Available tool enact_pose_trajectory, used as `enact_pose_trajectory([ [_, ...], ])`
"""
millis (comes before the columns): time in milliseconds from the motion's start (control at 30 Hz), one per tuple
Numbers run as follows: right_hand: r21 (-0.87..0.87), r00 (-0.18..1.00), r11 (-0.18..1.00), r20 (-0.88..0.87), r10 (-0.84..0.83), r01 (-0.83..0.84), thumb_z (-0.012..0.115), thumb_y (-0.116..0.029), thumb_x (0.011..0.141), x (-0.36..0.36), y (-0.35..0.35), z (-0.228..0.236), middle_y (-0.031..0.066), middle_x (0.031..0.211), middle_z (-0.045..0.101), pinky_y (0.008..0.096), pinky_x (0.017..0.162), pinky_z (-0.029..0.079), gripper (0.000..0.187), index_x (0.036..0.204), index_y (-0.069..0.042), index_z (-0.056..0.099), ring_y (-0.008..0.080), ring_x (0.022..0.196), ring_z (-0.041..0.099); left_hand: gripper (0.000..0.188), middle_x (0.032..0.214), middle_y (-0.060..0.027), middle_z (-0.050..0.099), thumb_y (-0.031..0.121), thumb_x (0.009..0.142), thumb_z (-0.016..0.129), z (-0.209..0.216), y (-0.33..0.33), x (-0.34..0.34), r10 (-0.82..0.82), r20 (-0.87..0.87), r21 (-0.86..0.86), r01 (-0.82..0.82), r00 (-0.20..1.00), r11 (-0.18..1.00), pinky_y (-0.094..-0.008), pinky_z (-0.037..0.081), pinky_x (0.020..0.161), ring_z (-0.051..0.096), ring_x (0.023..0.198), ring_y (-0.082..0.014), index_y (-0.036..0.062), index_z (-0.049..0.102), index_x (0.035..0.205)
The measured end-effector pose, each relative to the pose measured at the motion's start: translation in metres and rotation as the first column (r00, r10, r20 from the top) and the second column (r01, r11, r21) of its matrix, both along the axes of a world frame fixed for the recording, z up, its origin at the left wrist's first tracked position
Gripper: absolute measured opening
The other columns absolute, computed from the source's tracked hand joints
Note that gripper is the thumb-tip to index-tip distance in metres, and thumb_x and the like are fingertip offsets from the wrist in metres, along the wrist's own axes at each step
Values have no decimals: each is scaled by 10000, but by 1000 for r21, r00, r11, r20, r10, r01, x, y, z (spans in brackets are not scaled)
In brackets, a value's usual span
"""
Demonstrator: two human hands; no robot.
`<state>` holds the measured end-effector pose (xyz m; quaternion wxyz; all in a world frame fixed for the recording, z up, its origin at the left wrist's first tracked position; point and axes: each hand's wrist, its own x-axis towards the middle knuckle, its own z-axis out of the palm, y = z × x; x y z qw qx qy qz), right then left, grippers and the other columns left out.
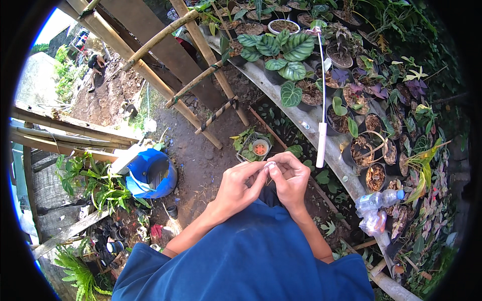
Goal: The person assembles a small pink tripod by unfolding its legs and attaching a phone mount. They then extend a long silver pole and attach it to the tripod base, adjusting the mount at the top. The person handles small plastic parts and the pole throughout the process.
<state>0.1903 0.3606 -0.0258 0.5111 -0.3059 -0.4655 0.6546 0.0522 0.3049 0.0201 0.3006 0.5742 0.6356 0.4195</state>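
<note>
My left hand point(238, 188) and my right hand point(291, 180) meet in front of my chest, fingertips pinched together on a tiny pale object point(270, 165) too small to identify. Both hands hover over bare soil, above a small tray holding a pot with a red centre point(259, 148). A white tube point(321, 138) hangs upright just right of my right hand, its thin rod running up to the plant shelf.
A curved shelf point(311, 118) packed with several potted plants runs along the right. A crumpled plastic bottle point(374, 203) lies on its near end. A blue barrel point(150, 173) stands at left by bamboo poles point(201, 80). A person crouches far back at top left.
</note>
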Motion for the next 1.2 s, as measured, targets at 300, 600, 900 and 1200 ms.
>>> enact_pose_trajectory([
  [300,152,984,984,138,-114,92,723,-14,888,3,-2,2,22,917,649,181,582,420,85,952,40,711,11,693,538,143,736,-112,696,52,912,688,-10,5,11,49,87,67,-55,995,996,-293,516,556,651,586,-154,-20,656,1032],
  [600,164,971,982,201,-130,98,721,-27,896,15,1,8,26,909,667,180,578,436,109,986,34,728,17,677,570,139,684,-59,682,38,919,668,-13,12,21,75,257,40,-88,963,995,-247,481,564,607,605,-62,-4,562,1000],
  [900,7,994,999,104,34,-35,712,-27,919,29,-3,3,81,960,726,204,667,530,192,1090,59,705,71,787,681,114,700,-2,666,55,946,643,-17,11,18,73,464,-154,-1,883,988,-204,452,576,578,631,-13,16,568,1022],
  [1200,-175,994,979,5,109,-106,710,-20,917,30,2,-8,111,987,730,234,777,575,321,1214,71,627,119,880,714,283,895,-39,677,24,967,640,-19,7,6,31,576,-203,107,817,973,-222,529,654,657,761,-63,-10,546,1232],
])
